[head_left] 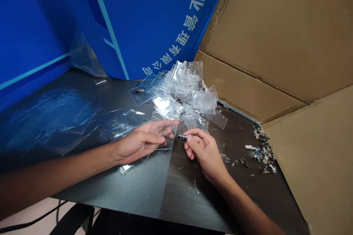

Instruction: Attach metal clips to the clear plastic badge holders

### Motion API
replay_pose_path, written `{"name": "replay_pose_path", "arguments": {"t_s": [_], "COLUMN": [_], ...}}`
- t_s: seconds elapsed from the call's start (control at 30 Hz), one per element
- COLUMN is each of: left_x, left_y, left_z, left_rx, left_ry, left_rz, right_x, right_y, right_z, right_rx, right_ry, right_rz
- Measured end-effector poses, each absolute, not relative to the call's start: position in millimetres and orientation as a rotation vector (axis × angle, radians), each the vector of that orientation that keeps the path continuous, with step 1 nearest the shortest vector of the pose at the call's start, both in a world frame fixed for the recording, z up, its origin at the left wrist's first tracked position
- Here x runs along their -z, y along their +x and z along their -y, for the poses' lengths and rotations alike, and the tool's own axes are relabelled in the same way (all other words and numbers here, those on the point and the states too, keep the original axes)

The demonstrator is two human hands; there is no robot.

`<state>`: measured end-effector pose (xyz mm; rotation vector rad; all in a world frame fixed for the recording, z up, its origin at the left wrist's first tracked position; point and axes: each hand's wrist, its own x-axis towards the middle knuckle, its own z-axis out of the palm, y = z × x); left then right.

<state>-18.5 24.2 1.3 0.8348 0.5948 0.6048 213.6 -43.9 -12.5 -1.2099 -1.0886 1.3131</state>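
My left hand lies over the dark tabletop, its fingers around the edge of a clear plastic badge holder. My right hand pinches a small metal badge clip between thumb and forefinger, with the clip's end pointing toward the holder. The two hands are close, and the clip appears not to touch the holder. Just beyond them rises a heap of clear badge holders with metal clips among them. Another heap of loose metal clips lies to the right.
The dark table ends in a front edge, with black cables and a chair-like shape below. Small metal bits lie scattered right of my right hand. Loose clear plastic lies at left, before a blue printed banner. Brown cardboard walls the right.
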Motion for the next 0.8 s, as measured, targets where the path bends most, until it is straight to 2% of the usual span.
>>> {"name": "replay_pose_path", "arguments": {"t_s": [0.43,0.8], "left_x": [-12.9,-8.9], "left_y": [-13.5,-11.1], "left_z": [-22.7,-21.5], "left_rx": [-0.604,-0.575], "left_ry": [0.892,0.948], "left_rz": [-0.636,-0.587], "right_x": [10.9,5.1], "right_y": [220.2,214.9], "right_z": [45.2,48.1], "right_rx": [-1.449,-1.535], "right_ry": [-1.144,-1.139], "right_rz": [0.936,1.146]}}
